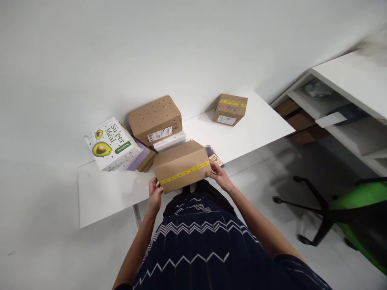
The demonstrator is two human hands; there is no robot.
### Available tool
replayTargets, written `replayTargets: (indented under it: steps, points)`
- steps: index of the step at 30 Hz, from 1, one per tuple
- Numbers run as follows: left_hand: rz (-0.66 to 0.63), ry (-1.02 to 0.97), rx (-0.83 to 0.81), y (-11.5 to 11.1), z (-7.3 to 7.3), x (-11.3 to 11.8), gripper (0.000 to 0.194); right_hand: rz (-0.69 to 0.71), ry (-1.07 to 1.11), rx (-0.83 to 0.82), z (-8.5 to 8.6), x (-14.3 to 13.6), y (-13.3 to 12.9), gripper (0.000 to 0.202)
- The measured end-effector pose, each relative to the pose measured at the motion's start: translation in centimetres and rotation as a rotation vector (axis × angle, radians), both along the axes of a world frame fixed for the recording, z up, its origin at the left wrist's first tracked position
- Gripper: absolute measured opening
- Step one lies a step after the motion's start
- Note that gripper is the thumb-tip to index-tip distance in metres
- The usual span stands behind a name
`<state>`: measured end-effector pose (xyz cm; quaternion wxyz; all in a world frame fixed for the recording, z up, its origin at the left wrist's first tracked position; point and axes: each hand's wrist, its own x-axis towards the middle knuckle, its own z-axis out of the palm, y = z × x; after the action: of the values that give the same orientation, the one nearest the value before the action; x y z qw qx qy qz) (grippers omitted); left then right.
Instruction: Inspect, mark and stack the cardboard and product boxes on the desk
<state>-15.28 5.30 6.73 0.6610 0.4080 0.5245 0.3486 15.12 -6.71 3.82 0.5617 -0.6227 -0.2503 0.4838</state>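
Between my two hands is a brown cardboard box (181, 163) with a strip of yellow tape along the side facing me. My left hand (155, 193) grips its near left corner, and my right hand (219, 175) grips its right end. The box is close to my body at the table's front edge; its underside is hidden. Just behind it are a spotted brown carton (155, 117) with a label and a white box (171, 141) under that carton. A dark card or booklet (214, 157) shows partly past the box's right end.
A white table (105, 197) stands against the wall. On its left are a white avocado-print box (111, 145) and a purple box (139, 159). A smaller taped carton (231, 109) stands farther right. Beyond are a white shelf unit (347, 92) and a green wheeled chair (356, 197).
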Motion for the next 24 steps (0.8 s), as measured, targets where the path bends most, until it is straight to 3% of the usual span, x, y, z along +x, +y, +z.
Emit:
replayTargets:
  steps: [3, 7, 11, 16, 24]
  points:
    - [0.049, -0.078, -0.153, -0.5, 0.6, -0.4, 0.032, 0.025, 0.046, -0.043, -0.6, 0.3, -0.9, 0.053]
    - [0.090, -0.036, -0.409, 0.0, 1.1, -0.4, 0.055, 0.141, 0.106, -0.167, -0.1, 1.6, -1.1, 0.035]
    - [0.081, -0.025, -0.518, 0.4, 0.8, 0.7, 0.057, 0.227, 0.180, -0.409, 1.6, 3.3, -0.3, 0.031]
    - [0.085, -0.004, -0.334, 0.5, -0.3, 1.7, 0.050, 0.242, 0.157, -0.478, 2.5, 3.6, 1.8, 0.060]
    - [-0.037, 0.032, -0.035, 2.4, -2.8, 1.5, 0.061, 0.080, -0.208, -0.277, 0.4, 1.3, 4.1, 0.063]
